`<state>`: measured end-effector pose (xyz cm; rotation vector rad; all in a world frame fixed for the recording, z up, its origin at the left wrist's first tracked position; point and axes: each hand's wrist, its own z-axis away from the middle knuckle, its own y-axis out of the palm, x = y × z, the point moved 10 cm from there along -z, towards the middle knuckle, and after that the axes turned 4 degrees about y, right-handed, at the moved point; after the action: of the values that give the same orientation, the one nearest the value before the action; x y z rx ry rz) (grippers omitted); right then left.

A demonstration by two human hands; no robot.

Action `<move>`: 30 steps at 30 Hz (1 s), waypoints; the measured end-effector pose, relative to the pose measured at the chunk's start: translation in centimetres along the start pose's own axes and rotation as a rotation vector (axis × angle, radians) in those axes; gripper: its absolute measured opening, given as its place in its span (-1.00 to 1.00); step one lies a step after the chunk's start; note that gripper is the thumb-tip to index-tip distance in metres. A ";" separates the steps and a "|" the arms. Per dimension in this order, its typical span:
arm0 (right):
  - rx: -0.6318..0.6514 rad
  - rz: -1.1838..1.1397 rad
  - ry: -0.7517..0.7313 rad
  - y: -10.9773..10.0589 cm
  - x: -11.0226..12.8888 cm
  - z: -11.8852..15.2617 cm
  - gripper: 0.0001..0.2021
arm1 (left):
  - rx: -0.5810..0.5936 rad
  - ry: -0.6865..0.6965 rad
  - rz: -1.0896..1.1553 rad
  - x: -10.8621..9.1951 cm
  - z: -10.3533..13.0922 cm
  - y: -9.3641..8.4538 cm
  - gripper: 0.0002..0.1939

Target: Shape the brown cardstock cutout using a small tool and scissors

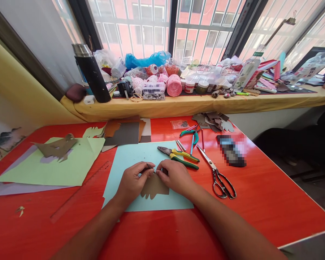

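I see the brown card (156, 187) over a blue sheet (176, 204), between the hands. Left hand (135, 180): pinched, a small dark bit (148, 165) at its fingertips. Right hand (177, 176): fingers curled in at the card's top edge; I can't tell what they grip. Pliers (173, 152) overlap the sheet just beyond. Scissors (213, 167) lie right, on the red worktop (260, 209); clear ruler (79, 189) left, near a green sheet (70, 175).

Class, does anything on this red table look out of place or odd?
Yes, slightly. A small scrap lies alone at the left of the red table, away from the scrap pile at the far side. The dark object right of the scissors looks pixelated, hiding its details. Nothing seems spilled.
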<state>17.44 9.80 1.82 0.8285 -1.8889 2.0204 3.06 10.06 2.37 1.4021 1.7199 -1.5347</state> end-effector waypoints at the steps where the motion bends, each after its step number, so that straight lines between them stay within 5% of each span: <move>1: 0.001 -0.002 0.000 0.0 0.0 0.0 -0.92 | 0.005 0.008 -0.001 -0.1 0.0 0.1 -0.85; 30: 0.008 -0.042 -0.032 -0.1 -0.1 0.0 -0.91 | 0.083 0.083 -0.057 -0.9 0.0 1.0 -0.83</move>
<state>17.57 9.87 1.88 0.9011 -1.8651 2.0030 4.27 9.62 2.62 1.4893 1.7773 -1.6166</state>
